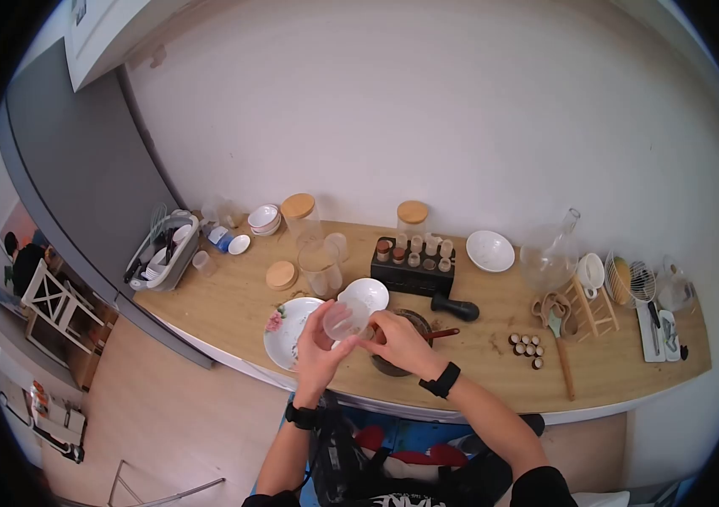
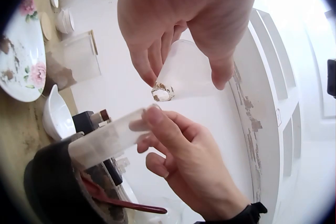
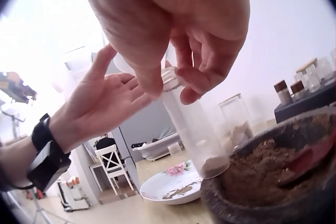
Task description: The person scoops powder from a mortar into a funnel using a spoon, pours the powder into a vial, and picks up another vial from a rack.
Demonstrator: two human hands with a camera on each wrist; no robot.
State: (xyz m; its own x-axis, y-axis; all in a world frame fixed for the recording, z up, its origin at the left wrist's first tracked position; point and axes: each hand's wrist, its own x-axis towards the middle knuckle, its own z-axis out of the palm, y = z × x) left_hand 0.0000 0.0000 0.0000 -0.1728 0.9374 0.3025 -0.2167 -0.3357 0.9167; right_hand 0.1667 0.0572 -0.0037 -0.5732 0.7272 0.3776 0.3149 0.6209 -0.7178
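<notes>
Left hand [image 1: 319, 345] grips a clear funnel [image 2: 181, 74], spout into a clear tube [image 3: 191, 129] pinched at its mouth by right hand [image 1: 402, 340]. Tube sits tilted over the dark mortar [image 3: 273, 182] holding brown powder.

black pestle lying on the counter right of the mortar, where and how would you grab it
Probably best taken by the narrower handle part of the black pestle, from above. It lies flat on the wooden counter with its length running left to right, so fingers could close across it from front and back. Bare counter surrounds it; the spice rack sits just behind, so come straight down.
</notes>
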